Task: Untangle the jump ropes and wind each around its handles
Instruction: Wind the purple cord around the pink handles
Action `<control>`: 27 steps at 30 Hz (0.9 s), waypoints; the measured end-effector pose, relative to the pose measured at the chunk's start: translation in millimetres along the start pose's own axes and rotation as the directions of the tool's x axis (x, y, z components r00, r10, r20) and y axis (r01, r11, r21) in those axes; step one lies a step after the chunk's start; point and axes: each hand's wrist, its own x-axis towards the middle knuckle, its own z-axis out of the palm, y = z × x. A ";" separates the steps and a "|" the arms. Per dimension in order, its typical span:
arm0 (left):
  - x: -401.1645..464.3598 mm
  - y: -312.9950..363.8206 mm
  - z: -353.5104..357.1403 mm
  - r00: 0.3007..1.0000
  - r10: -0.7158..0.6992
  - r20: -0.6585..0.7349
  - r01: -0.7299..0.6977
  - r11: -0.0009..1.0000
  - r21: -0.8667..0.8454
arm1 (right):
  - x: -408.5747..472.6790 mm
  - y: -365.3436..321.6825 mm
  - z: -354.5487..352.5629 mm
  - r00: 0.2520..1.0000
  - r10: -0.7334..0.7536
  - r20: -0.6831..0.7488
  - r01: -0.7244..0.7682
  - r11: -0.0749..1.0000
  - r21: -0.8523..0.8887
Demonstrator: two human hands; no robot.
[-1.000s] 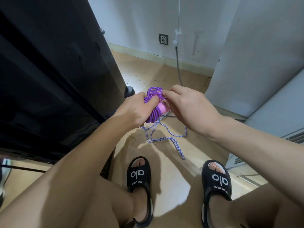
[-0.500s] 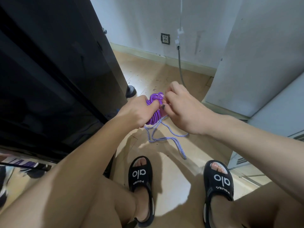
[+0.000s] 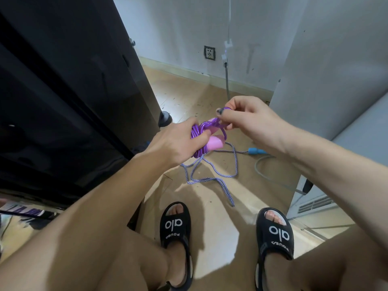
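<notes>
A: What's around you, biggest first?

B: A tall black cabinet (image 3: 69, 97) fills your left side. The wooden floor (image 3: 212, 223) runs to the back wall, where a socket (image 3: 209, 52) sits. Your feet wear black sandals (image 3: 176, 227).

A: And the ropes?

B: The blue-and-white rope (image 3: 212, 174) lies loose on the floor, in front of your feet, trailing up toward your hands; its blue handle (image 3: 254, 151) rests on the floor toward the right wall.

A: The purple one?

B: The purple rope (image 3: 199, 133) is coiled round its pink handles (image 3: 215, 142), above the floor. Your left hand (image 3: 178, 143) has its grip wrapped around that bundle. Your right hand (image 3: 247, 120) pinches a purple loop at the top, grip narrow.
</notes>
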 end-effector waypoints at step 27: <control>-11.4 4.9 -7.7 0.963 0.185 0.198 -0.108 0.932 -0.347 | 26.3 0.6 -5.2 0.974 0.220 -0.057 -0.165 0.858 0.486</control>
